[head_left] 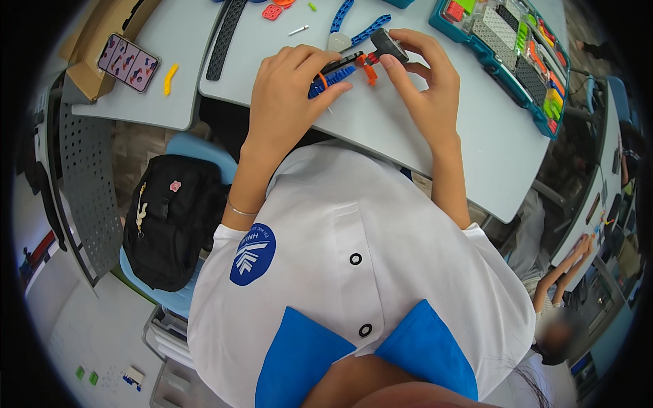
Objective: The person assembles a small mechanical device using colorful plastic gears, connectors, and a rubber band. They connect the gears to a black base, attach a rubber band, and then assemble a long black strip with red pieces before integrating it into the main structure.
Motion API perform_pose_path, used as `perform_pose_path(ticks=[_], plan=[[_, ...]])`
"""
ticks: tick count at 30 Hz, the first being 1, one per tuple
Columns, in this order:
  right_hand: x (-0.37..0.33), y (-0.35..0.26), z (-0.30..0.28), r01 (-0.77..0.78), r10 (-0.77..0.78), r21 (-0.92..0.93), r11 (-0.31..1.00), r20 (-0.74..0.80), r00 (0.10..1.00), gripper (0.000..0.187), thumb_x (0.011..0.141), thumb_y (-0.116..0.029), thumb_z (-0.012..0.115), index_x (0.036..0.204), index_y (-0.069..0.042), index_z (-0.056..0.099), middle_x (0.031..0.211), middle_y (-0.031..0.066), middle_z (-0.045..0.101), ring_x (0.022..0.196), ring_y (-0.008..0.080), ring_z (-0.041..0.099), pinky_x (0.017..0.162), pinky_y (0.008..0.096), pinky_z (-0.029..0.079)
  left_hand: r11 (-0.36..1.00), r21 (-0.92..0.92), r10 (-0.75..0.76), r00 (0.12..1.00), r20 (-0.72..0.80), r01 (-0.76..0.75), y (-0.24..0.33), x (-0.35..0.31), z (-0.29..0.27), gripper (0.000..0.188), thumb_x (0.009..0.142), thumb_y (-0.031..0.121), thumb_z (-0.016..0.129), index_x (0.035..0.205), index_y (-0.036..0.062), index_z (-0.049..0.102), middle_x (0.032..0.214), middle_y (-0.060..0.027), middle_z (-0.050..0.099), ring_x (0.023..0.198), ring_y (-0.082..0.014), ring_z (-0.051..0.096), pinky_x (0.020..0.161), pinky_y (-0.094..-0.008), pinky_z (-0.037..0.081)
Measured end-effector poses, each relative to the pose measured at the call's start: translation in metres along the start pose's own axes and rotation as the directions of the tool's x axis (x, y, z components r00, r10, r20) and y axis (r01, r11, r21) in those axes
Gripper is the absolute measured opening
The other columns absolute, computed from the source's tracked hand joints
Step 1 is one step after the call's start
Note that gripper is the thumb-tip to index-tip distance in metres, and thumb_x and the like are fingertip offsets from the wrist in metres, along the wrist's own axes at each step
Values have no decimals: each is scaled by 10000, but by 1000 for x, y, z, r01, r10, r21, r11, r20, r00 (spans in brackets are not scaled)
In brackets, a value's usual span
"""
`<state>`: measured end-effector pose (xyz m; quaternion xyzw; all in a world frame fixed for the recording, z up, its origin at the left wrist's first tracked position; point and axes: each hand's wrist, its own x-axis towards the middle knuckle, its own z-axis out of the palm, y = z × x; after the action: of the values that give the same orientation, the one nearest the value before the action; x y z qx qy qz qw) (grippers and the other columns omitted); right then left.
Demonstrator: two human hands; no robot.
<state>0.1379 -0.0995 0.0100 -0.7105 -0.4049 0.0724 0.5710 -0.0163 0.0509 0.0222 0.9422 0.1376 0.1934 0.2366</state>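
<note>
Above the near edge of the white table, my left hand (289,88) is closed on a small assembly of toy building beams (332,80), blue and black with orange pieces. My right hand (432,88) pinches a black wheel (388,46) between thumb and fingers. The wheel sits right against the assembly's red and orange end piece (368,66); whether it is fixed there I cannot tell. Just beyond lie blue beams joined in a V (367,30), with a pale round disc (339,42) at their base. Part of the assembly is hidden by my left fingers.
At the right stands a teal parts case (503,64) full of coloured pieces. A long black beam (226,41), a red piece (272,12) and a grey pin (298,30) lie at the left. Further left are a phone (128,62), a cardboard box (85,75) and a yellow piece (170,79).
</note>
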Motion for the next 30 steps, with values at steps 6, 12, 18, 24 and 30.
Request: perform_pose_path(ticks=[6,12,18,24,30], plan=[[2,0,-6,-32,32,-16,999,-26,999,317,834,-105,789,1132,-49,700,1158,92,664,1088,226,635,841,340,589,995,-78,-66,998,-23,65,1,-17,-39,599,696,276,893,1225,92,682,1237,-104,637,1165,-293,574,1009,-387,447],[7,7,-17,77,-103,-340,937,-59,993,332,832,-87,783,1148,-54,690,1247,86,656,1127,204,652,892,337,581,984,-37,-167,981,99,171,-4,-42,-23,722,698,254,894,1343,105,606,1319,-110,578,1194,-307,540,996,-394,464],[4,14,-18,82,-72,-442,893,39,997,329,774,-79,798,1083,-80,685,1282,92,627,1180,271,609,1000,393,488,978,-123,-158,984,86,168,-16,-39,-11,513,783,127,802,1268,80,642,1181,-108,648,1108,-281,584,952,-374,483],[-12,-4,-10,311,-281,-417,854,134,950,371,779,-176,817,1122,-108,693,1258,74,608,1238,300,532,1077,460,382,952,-268,-145,989,41,151,-27,-34,-5,317,831,67,745,1142,37,692,1035,-120,678,943,-266,651,865,-331,509],[-27,-9,20,356,-226,-395,847,340,913,338,771,-234,829,1068,-135,700,1231,45,604,1295,296,485,1161,520,251,887,-416,-161,978,132,202,-31,-34,-8,264,885,96,740,1134,22,693,1013,-85,687,878,-175,657,810,-276,513]])
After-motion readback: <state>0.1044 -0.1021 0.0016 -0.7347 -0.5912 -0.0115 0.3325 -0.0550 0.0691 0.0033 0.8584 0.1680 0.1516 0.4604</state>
